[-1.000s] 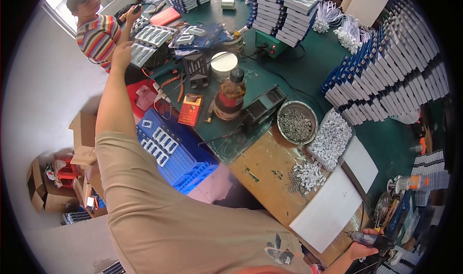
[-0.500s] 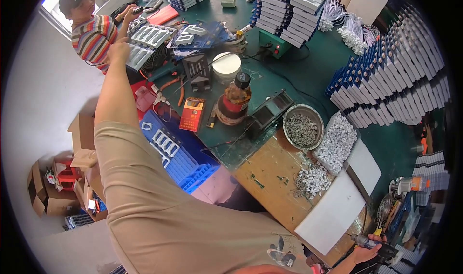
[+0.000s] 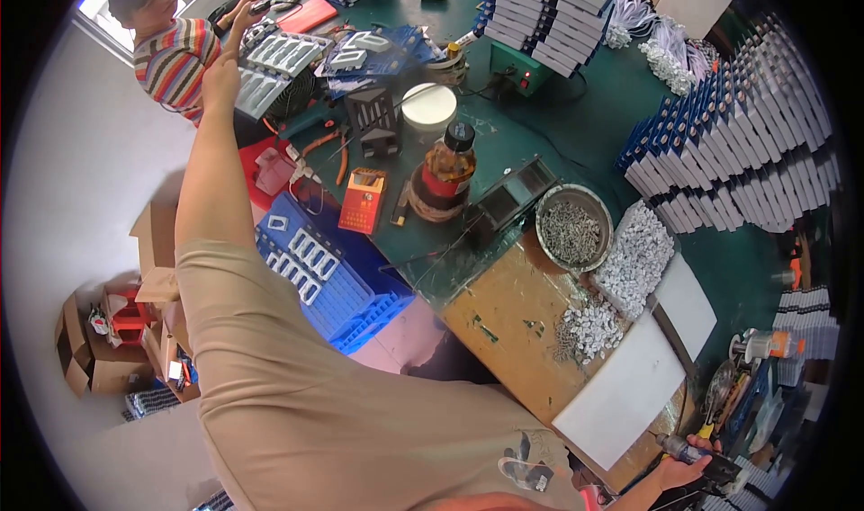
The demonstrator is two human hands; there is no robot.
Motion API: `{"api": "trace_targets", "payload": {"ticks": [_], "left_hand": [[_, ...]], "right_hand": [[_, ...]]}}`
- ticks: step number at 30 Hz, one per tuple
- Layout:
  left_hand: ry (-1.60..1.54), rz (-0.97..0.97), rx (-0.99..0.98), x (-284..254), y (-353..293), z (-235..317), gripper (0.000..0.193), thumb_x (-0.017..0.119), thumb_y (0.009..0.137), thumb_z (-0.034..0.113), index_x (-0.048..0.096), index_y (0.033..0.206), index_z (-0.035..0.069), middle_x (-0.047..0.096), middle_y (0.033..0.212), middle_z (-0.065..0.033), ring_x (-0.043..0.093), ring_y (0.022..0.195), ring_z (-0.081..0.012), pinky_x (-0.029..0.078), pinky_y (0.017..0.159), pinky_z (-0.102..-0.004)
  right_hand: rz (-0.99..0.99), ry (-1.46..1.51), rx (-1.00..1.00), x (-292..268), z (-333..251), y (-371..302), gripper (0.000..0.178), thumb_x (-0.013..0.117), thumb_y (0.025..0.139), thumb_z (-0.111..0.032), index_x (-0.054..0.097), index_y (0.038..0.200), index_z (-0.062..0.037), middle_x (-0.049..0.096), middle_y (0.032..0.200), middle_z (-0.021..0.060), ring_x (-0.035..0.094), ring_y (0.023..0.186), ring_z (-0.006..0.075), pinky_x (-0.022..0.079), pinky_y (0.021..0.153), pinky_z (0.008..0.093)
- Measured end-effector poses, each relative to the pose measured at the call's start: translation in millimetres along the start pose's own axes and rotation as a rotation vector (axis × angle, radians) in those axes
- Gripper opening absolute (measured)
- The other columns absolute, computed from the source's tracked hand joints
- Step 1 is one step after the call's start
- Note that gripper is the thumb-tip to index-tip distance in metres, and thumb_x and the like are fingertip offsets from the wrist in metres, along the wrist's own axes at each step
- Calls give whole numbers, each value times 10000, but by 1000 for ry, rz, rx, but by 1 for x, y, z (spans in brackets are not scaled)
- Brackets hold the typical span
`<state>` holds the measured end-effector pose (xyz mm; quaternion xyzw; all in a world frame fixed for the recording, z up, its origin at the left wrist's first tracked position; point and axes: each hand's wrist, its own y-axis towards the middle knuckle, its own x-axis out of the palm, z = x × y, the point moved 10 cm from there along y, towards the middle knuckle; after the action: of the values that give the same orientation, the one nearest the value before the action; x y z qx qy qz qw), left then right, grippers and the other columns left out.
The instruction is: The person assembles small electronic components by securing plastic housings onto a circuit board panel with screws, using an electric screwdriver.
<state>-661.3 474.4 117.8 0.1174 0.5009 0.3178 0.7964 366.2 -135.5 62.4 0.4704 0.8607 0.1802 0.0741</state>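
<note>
My left arm reaches far forward to the left, and my left hand [image 3: 221,83] is beside a panel of white lamp modules [image 3: 281,54]. Its fingers blend with a co-worker's forearm behind, so their grip cannot be made out. At the lower right, my right hand [image 3: 677,473] is closed round an electric screwdriver [image 3: 681,448], its tip near a white board [image 3: 621,394]. Beyond the board lie a heap of small white parts [image 3: 590,333], a bag of white parts [image 3: 634,259] and a metal bowl of screws [image 3: 573,229].
A co-worker in a striped top [image 3: 184,61] stands far left, holding a small dark object. A bottle [image 3: 445,174], a red cigarette box [image 3: 363,201] and pliers [image 3: 342,157] are mid-table. Stacked modules [image 3: 729,142] rise at the right. A blue crate [image 3: 346,318] stands below the table edge.
My left hand has moved slightly farther forward beside the panel. The view has shifted a little, and more white pieces in the blue crate show. My right hand keeps hold of the electric screwdriver.
</note>
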Motion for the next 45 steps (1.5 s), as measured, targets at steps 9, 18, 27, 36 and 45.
{"api": "trace_targets", "payload": {"ticks": [9, 18, 27, 36, 45], "left_hand": [[-63, 299, 33, -95, -195, 25, 381, 574, 930, 302, 690, 1123, -6, 684, 1107, -210, 645, 1030, -332, 473, 930, -402], [-263, 142, -90, -69, -379, 46, 253, 596, 967, 178, 679, 1115, -10, 691, 1046, -132, 644, 948, -224, 485, 876, -321], [-732, 90, 417, -100, -364, 323, 204, 647, 933, 75, 665, 1123, 3, 658, 1051, -65, 603, 921, -147, 477, 818, -263], [-723, -146, 869, -114, -335, 606, 342, 747, 837, 186, 673, 1136, 40, 658, 1048, -41, 592, 864, -139, 481, 775, -284], [-873, -332, 700, -106, -196, 780, 440, 664, 885, 401, 665, 1163, 60, 679, 1078, -119, 652, 885, -274, 508, 781, -406]], "right_hand": [[-73, 2, -86, 11, -10, -5, 590, 594, 924, -463, 462, 1279, -12, 566, 940, 59, 532, 877, 227, 435, 825, 393], [-105, 239, -51, 14, 1, -17, 697, 716, 825, -490, 466, 1290, -37, 590, 928, 76, 563, 860, 217, 480, 771, 389], [-99, 175, -82, 40, -9, -20, 805, 824, 757, -474, 455, 1271, 24, 620, 881, 87, 619, 772, 186, 521, 684, 304], [-5, 216, -44, 35, -11, -26, 758, 828, 752, -470, 487, 1239, 0, 591, 838, 75, 596, 729, 187, 504, 666, 312], [-129, 320, -31, 46, -9, -33, 754, 868, 731, -400, 488, 1259, -20, 629, 870, 85, 614, 790, 171, 483, 699, 285]]}}
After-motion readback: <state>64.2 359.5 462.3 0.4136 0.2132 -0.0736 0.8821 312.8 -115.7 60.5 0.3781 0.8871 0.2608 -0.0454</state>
